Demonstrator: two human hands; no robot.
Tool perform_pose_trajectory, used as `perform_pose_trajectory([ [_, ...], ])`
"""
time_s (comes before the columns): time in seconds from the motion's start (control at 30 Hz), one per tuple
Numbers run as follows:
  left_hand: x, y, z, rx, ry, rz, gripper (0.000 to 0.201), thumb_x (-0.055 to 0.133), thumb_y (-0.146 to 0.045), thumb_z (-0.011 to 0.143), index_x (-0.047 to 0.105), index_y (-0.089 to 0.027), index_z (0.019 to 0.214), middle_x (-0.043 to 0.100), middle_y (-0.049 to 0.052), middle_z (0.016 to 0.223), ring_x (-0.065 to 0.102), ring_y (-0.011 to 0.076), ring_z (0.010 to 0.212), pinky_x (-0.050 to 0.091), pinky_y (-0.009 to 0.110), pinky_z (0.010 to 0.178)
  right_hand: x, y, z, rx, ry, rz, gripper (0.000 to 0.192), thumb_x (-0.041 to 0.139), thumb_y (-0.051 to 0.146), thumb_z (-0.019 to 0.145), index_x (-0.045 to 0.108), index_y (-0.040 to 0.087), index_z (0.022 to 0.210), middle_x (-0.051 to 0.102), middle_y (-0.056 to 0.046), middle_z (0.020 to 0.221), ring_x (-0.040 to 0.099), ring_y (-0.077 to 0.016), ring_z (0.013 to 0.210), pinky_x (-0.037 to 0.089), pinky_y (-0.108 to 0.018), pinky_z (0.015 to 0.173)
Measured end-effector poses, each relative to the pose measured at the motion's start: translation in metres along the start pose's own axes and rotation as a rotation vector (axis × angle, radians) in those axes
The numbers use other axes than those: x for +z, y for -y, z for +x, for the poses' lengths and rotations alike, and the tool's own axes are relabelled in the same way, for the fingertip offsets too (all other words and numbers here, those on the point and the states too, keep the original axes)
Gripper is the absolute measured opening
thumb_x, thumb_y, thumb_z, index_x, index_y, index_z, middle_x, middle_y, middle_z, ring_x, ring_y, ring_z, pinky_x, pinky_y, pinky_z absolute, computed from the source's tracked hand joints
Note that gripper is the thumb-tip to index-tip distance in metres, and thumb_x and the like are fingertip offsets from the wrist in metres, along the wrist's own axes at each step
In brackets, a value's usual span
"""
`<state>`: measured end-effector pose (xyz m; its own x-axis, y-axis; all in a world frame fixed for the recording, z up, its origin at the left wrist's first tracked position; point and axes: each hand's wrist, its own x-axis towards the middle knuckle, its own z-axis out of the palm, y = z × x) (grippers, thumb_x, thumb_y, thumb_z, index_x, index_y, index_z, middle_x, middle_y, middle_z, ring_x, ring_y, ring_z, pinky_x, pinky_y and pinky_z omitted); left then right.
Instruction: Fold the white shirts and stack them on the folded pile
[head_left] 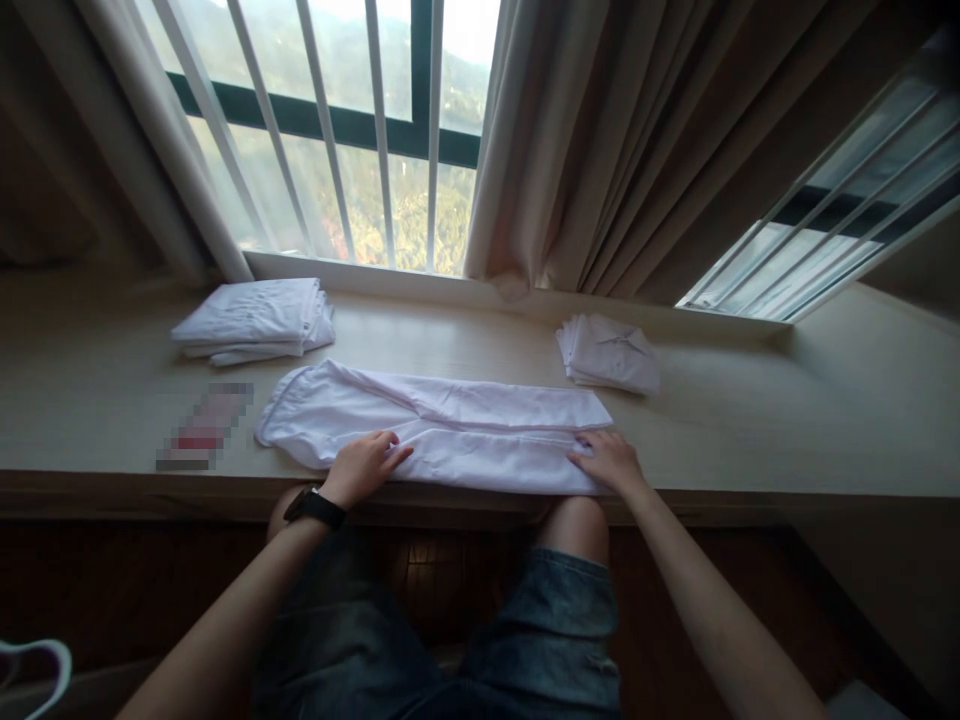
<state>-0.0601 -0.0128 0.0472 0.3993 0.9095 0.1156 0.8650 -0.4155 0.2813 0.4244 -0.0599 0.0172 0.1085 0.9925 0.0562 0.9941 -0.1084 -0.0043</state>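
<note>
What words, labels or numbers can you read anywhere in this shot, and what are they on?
No text can be read in this view.
Flat item on the ledge, left of the white garment: pixelated, nothing legible.
Watch on the left hand: dark, its face not visible.
Left folded stack, right folded stack and the garment under the right hand: no label or print visible.

White garment (pixel 442 428), beige curtain (pixel 600 150), pale wooden sill (pixel 750 430), black watch (pixel 315 507).
</note>
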Motion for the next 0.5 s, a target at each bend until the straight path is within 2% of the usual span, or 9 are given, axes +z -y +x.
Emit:
perform_pose_trajectory([
  [0.13, -0.008, 0.024, -0.013, 0.061, 0.117, -0.056, 0.040, 0.056, -0.059, 0.090, 0.066, -0.020, 0.095, 0.071, 0.008, 0.093, 0.065, 0.0241, 0.087, 0.043, 0.030, 0.073, -0.009, -0.009, 0.006, -0.018, 0.040, -0.063, 0.031, 0.067, 0.052, 0.079, 0.076, 0.026, 0.095, 0.071, -0.009, 0.106, 0.058, -0.0297, 0.107, 0.043, -0.038, 0.089],
  [0.23, -0.014, 0.039, -0.015, 0.069, 0.163, -0.054, 0.040, 0.055, -0.059, 0.090, 0.061, -0.021, 0.079, 0.067, 0.005, 0.080, 0.061, 0.0210, 0.076, 0.038, 0.028, 0.067, -0.007, -0.017, 0.005, -0.059, 0.092, 0.059, 0.021, 0.069, 0.041, 0.077, 0.073, 0.022, 0.085, 0.072, -0.007, 0.095, 0.061, -0.0242, 0.094, 0.042, -0.030, 0.079],
  [0.3, -0.019, 0.045, -0.015, 0.070, 0.180, -0.095, 0.041, 0.049, -0.059, 0.092, 0.058, -0.021, 0.078, 0.065, 0.003, 0.076, 0.059, 0.0191, 0.071, 0.036, 0.027, 0.064, -0.006, -0.026, 0.002, -0.027, 0.105, 0.186, 0.017, 0.067, 0.037, 0.078, 0.070, 0.022, 0.085, 0.071, -0.004, 0.085, 0.062, -0.0201, 0.082, 0.040, -0.027, 0.070],
  [0.4, -0.027, 0.049, -0.008, 0.075, 0.180, -0.142, 0.040, 0.044, -0.059, 0.094, 0.059, -0.023, 0.089, 0.066, 0.002, 0.078, 0.060, 0.0196, 0.072, 0.036, 0.027, 0.065, -0.007, -0.038, 0.001, 0.052, 0.016, 0.300, 0.019, 0.066, 0.041, 0.080, 0.068, 0.022, 0.084, 0.070, -0.002, 0.078, 0.061, -0.0192, 0.074, 0.037, -0.026, 0.063],
  [0.5, -0.029, 0.052, 0.007, 0.038, 0.130, -0.079, 0.043, 0.040, -0.061, 0.095, 0.060, -0.023, 0.096, 0.067, 0.004, 0.077, 0.063, 0.0221, 0.073, 0.036, 0.028, 0.064, -0.009, -0.043, 0.007, 0.115, -0.124, 0.331, 0.024, 0.067, 0.045, 0.079, 0.068, 0.022, 0.086, 0.071, -0.003, 0.082, 0.063, -0.0209, 0.079, 0.038, -0.027, 0.065],
])
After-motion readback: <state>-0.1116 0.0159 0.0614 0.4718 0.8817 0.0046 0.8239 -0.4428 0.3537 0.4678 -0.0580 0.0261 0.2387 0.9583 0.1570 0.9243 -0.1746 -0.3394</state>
